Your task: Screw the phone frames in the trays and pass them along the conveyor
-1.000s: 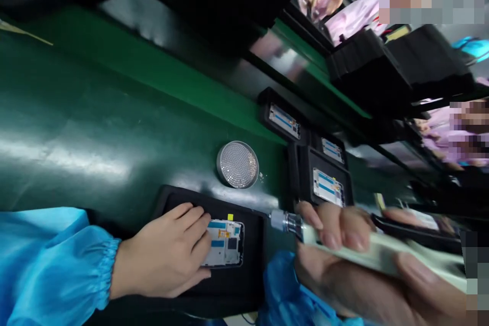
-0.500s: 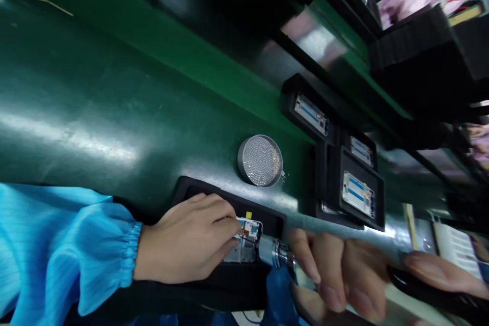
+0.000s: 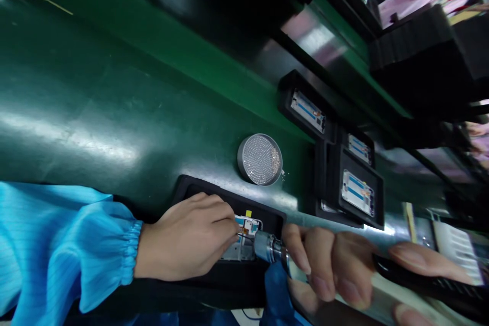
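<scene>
My right hand [image 3: 336,265] grips an electric screwdriver [image 3: 264,246] with a metal nose and a black lever along its body. The thin bit points left over an open phone chassis [image 3: 242,252], close to my left fingertips. Over the chassis' left part lies my left hand [image 3: 191,239], fingers curled and pressed together; what they pinch, if anything, is hidden. A yellow tab [image 3: 248,213] sticks up at the chassis' upper edge. The chassis lies in a black tray [image 3: 225,194].
Beyond the tray stands a round dimpled screw dish [image 3: 240,165], with tiny screws on its right side and a few spilled beside it. More black trays [image 3: 378,183] holding phone chassis are at the right. A white brush-like object [image 3: 456,244] lies far right. People in pink work across the bench.
The screwdriver and my right hand have shifted slightly left, bringing the nose nearer my left fingers. My left hand has barely moved.
</scene>
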Tool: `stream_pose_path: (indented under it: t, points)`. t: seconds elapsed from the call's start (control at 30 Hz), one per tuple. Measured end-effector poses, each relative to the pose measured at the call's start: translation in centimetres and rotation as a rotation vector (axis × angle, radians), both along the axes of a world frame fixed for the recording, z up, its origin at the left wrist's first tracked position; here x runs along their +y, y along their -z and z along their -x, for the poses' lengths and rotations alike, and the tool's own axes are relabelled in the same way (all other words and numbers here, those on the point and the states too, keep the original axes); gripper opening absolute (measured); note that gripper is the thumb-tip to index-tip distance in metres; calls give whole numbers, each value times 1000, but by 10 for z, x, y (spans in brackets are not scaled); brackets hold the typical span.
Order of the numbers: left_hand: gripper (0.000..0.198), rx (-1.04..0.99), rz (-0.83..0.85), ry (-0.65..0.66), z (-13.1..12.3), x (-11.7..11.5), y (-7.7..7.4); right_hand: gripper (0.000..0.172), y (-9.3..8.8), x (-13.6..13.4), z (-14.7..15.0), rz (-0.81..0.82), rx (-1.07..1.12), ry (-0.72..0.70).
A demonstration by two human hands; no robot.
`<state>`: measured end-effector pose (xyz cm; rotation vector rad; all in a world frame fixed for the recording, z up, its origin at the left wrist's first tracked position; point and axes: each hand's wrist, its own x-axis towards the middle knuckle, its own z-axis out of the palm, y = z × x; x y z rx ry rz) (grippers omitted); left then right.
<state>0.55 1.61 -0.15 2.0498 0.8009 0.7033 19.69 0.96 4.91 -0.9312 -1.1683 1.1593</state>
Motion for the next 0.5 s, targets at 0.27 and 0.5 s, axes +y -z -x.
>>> stream_pose_path:
  t: [0.27, 0.5]
  points:
    - [21, 152, -448, -2, 5, -10, 10, 25, -18, 2, 14, 51, -71, 61]
    - [22, 253, -593, 57, 2, -15, 15, 28, -3, 5, 20, 88, -96, -38]
